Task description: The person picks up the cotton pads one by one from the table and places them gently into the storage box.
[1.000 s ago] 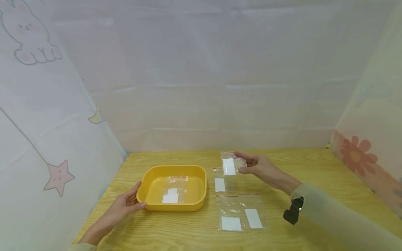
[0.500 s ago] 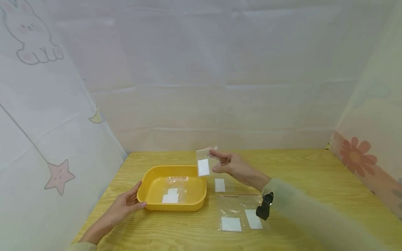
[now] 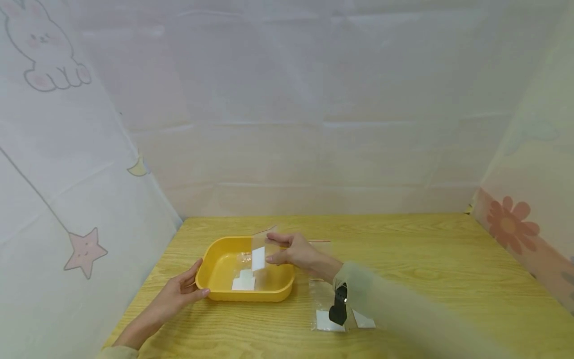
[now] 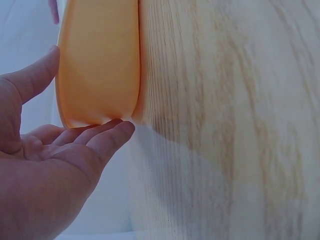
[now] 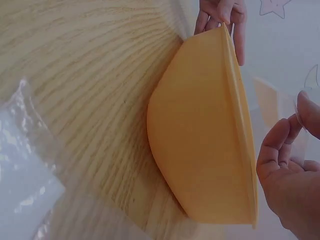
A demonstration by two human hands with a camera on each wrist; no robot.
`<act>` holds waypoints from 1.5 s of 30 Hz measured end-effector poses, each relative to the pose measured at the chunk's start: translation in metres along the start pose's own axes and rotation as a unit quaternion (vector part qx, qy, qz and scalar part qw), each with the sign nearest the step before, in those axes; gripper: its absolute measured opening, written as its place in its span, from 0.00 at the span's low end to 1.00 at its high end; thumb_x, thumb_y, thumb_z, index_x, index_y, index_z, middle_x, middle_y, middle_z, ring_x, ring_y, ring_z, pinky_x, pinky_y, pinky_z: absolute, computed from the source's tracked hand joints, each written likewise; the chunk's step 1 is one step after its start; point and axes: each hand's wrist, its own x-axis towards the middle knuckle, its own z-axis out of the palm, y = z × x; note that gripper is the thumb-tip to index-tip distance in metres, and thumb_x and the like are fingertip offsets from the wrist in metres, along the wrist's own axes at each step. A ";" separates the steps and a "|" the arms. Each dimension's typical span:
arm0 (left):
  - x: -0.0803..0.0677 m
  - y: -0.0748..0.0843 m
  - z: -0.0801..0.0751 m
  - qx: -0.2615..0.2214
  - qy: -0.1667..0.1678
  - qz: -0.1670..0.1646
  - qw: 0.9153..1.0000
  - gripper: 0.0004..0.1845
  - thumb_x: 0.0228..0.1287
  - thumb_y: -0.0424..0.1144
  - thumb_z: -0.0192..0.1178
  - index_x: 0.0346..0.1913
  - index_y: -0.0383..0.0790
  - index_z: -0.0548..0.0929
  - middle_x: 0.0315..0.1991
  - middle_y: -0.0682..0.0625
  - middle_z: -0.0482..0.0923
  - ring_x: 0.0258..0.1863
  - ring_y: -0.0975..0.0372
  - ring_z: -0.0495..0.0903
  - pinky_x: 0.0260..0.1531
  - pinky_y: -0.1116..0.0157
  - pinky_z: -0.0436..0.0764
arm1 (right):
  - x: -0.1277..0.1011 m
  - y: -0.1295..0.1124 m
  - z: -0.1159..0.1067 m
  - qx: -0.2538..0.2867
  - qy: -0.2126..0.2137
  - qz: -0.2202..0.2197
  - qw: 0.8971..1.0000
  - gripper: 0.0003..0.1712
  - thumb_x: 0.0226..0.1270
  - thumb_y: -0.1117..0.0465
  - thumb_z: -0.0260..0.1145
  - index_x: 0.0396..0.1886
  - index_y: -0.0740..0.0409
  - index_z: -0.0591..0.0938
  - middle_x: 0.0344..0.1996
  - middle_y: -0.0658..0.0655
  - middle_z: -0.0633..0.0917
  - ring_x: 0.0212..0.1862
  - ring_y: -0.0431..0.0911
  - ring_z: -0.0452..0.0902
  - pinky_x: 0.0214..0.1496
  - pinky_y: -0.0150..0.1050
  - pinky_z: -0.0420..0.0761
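Note:
A yellow plastic basin (image 3: 244,296) stands on the table, with small clear zip bags holding white cards (image 3: 243,283) inside it. My left hand (image 3: 177,294) rests against its left end, thumb at the front corner and fingers fairly straight along the side. In the left wrist view, the thumb touches the rim and the fingertips lie against the basin wall (image 4: 100,60). Over the basin's right part, my right hand (image 3: 296,253) pinches a clear zip bag (image 3: 258,259) with a white card in it. The right wrist view shows this bag (image 5: 267,97) between thumb and fingers, above the rim.
Right of the basin, more zip bags (image 3: 319,296) with white cards (image 3: 329,321) lie flat on the wooden table (image 3: 430,259), partly hidden by the right forearm. A dark strap (image 3: 339,305) hangs from the right wrist. A pale curtain (image 3: 287,124) closes off the back.
My right hand has carried the zip bag leftward from above the bags on the table to over the basin, lowering it at the end. My left hand has stayed at the basin.

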 end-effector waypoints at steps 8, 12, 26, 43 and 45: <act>0.001 0.000 -0.001 -0.005 -0.010 0.011 1.000 0.49 0.78 0.36 0.64 0.85 0.31 0.40 0.81 0.29 0.42 0.76 0.35 0.57 0.61 0.62 0.80 | 0.011 0.008 0.030 -0.007 0.045 0.028 0.999 0.42 0.63 0.71 0.78 0.76 0.67 0.73 0.72 0.64 0.77 0.33 0.42 0.80 0.40 0.34 0.84; 0.001 0.001 -0.002 0.000 -0.007 0.015 1.000 0.49 0.78 0.36 0.64 0.85 0.31 0.41 0.81 0.28 0.43 0.76 0.35 0.57 0.61 0.63 0.80 | 0.016 0.010 0.043 0.022 0.061 0.035 0.997 0.42 0.62 0.74 0.77 0.75 0.71 0.72 0.71 0.67 0.76 0.31 0.41 0.78 0.35 0.31 0.82; 0.001 0.001 -0.001 -0.004 0.007 -0.003 1.000 0.48 0.77 0.37 0.65 0.85 0.32 0.43 0.82 0.31 0.42 0.77 0.36 0.56 0.62 0.62 0.79 | 0.020 0.015 0.060 -0.056 0.073 0.083 0.992 0.41 0.57 0.74 0.81 0.71 0.74 0.76 0.70 0.67 0.77 0.25 0.43 0.77 0.33 0.35 0.84; 0.000 0.000 -0.001 -0.004 -0.013 0.015 1.000 0.49 0.78 0.36 0.63 0.84 0.30 0.40 0.81 0.28 0.42 0.76 0.34 0.58 0.61 0.63 0.80 | 0.015 0.002 0.059 -0.192 0.036 0.124 0.973 0.47 0.57 0.71 0.82 0.76 0.68 0.72 0.23 0.60 0.86 0.20 0.47 0.75 0.22 0.35 0.77; 0.000 0.000 -0.001 -0.003 -0.012 0.015 1.000 0.48 0.78 0.36 0.63 0.84 0.30 0.40 0.81 0.29 0.42 0.76 0.34 0.58 0.61 0.62 0.80 | 0.013 -0.003 0.056 -0.211 0.024 0.132 0.968 0.47 0.58 0.71 0.82 0.77 0.67 0.72 0.21 0.58 0.85 0.21 0.47 0.75 0.23 0.37 0.78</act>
